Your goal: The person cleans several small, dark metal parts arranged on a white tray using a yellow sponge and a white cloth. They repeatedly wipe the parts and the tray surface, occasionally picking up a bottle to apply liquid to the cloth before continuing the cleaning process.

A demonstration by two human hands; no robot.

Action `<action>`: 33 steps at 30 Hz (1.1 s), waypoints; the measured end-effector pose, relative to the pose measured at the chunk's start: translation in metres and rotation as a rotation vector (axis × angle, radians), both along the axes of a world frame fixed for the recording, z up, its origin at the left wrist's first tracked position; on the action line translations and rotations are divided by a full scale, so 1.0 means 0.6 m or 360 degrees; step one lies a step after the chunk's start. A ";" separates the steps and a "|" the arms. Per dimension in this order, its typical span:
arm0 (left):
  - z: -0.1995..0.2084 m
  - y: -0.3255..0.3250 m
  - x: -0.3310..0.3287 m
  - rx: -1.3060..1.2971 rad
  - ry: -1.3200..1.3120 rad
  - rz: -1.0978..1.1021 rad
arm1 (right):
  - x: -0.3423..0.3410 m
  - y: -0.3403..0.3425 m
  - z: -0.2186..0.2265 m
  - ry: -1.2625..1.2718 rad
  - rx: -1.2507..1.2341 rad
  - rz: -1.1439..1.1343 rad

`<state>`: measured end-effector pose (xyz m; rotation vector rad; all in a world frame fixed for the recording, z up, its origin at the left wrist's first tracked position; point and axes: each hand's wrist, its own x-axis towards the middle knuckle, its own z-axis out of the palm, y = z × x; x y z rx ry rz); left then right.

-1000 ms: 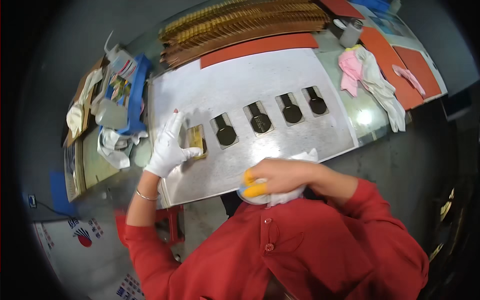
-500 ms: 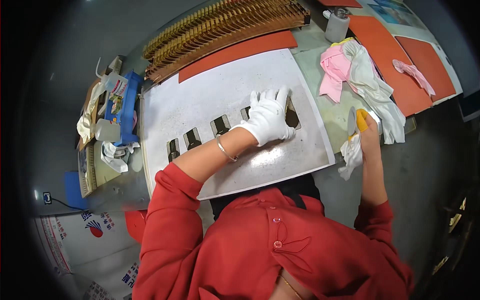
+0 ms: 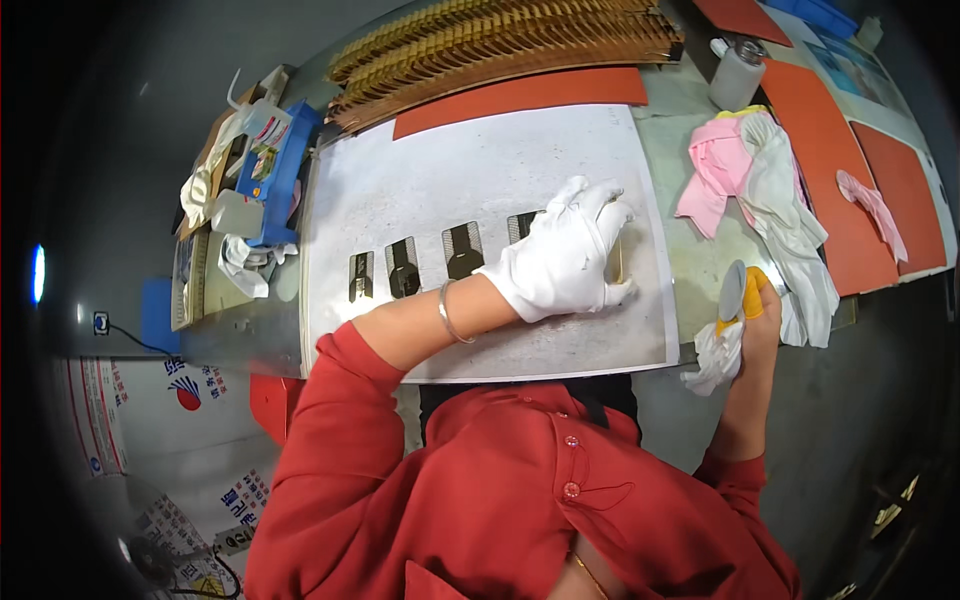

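My left hand [image 3: 570,250], in a white glove, is over the right part of a white sheet [image 3: 400,350]. Its fingers and thumb are curled around the edges of a thin small plate [image 3: 619,262], of which only a sliver shows. To its left lie several small dark rectangular plates [image 3: 462,252] with a mesh pattern, in a row; the hand partly covers the nearest one. My right hand [image 3: 764,312], with yellow finger covers, is closed on a grey oval disc [image 3: 732,290] and a crumpled white cloth [image 3: 716,358], just off the sheet's right edge.
A slatted brown rack [image 3: 500,50] stands behind an orange strip [image 3: 520,100]. At left is a blue tray [image 3: 280,190] with bottles. Pink cloth [image 3: 722,160], white gloves [image 3: 775,190], a pump bottle [image 3: 738,78] and orange mats [image 3: 820,170] are at right.
My left hand has gone from lying spread over the rightmost plate to curling around it, tipping it up. My right hand keeps its disc and cloth. The view has shifted.
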<state>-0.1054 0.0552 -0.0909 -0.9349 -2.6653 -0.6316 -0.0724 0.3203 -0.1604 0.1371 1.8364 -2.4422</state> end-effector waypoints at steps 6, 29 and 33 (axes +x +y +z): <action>-0.023 -0.044 0.010 0.0081 -0.0224 0.0113 | -0.005 -0.002 -0.009 -0.0005 0.0076 -0.0051; 0.007 -0.111 0.045 -0.0162 -0.0127 0.0233 | -0.003 -0.008 -0.005 0.0109 0.0138 -0.0157; -0.011 -0.145 0.058 -0.0021 -0.0315 0.0224 | -0.006 0.001 -0.014 0.0109 0.0114 -0.0043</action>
